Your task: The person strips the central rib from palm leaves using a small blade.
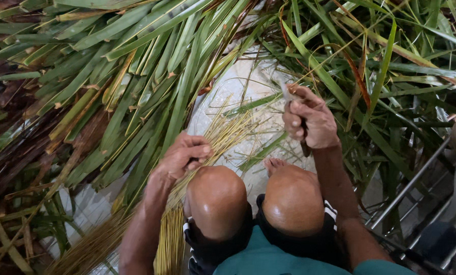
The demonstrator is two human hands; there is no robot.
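Left hand [183,155] clenched on pale leaf-rib bundle [215,137]; right hand [309,122] grasping knife handle, blade hard to discern. Green fronds [136,76] crowd left, far; bare floor patch [238,81] between.

Person seated, bare knees [256,201] low in frame, toes showing just above the right knee. Left hand [183,155] closed around a bundle of thin yellow leaf ribs [223,135] that runs from the pale floor [228,91] down past the left knee. Right hand [309,122] raised, gripping a knife [289,97] by its dark handle, blade up, thumb beside it. Heap of long green palm leaves [136,66] on the left, more loose leaves on the right. Metal frame [411,183] at right edge.
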